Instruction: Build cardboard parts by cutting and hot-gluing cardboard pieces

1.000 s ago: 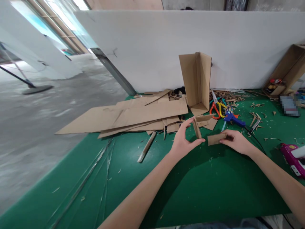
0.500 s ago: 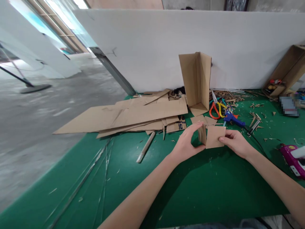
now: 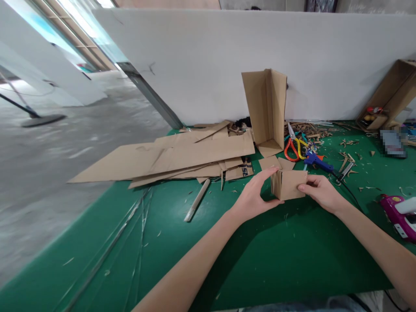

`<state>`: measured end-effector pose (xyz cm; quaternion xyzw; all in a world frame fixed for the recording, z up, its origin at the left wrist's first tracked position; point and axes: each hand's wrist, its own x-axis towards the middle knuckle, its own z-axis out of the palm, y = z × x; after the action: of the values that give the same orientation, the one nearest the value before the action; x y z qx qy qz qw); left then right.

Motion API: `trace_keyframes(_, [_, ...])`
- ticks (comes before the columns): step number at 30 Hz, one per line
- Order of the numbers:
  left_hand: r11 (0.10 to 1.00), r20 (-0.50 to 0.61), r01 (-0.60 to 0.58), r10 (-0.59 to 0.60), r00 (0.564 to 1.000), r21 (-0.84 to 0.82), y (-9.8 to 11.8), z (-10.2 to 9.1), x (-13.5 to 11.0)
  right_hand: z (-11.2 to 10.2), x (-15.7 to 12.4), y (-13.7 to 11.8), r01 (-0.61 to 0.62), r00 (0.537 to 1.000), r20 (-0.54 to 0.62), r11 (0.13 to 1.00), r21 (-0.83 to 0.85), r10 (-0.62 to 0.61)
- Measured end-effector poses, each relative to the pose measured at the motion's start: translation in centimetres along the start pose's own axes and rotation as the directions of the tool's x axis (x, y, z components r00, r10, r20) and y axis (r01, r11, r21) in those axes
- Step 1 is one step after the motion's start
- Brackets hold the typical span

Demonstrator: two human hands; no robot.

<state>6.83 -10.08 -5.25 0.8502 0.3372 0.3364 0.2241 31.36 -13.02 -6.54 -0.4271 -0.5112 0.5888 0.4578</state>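
Two small cardboard pieces (image 3: 289,184) stand joined at a corner on the green table (image 3: 266,255). My left hand (image 3: 255,197) grips the left piece between thumb and fingers. My right hand (image 3: 320,193) pinches the right edge of the front-facing piece and keeps it upright against the other. Flat cardboard offcuts (image 3: 271,163) lie just behind the two pieces.
A tall folded cardboard piece (image 3: 266,108) stands against the white wall. Long cardboard sheets (image 3: 175,156) lie to the left. Scissors (image 3: 292,145), a blue glue gun (image 3: 316,161), a cardboard strip (image 3: 196,200) and scraps sit nearby. A pink tool (image 3: 398,214) is at right, an open box (image 3: 390,97) beyond.
My right hand has raised its cardboard piece from flat to upright and pressed it against the piece in my left hand. Both hands now hold the joined corner steady.
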Motion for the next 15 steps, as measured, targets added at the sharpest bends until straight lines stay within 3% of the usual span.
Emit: trace_keyframes(15, [1.000, 0.011, -0.015, 0.015, 1.000, -0.017, 0.19, -0.11, 0.01, 0.11, 0.05, 0.06, -0.034, 0.999, -0.005, 0.999, -0.005, 0.034])
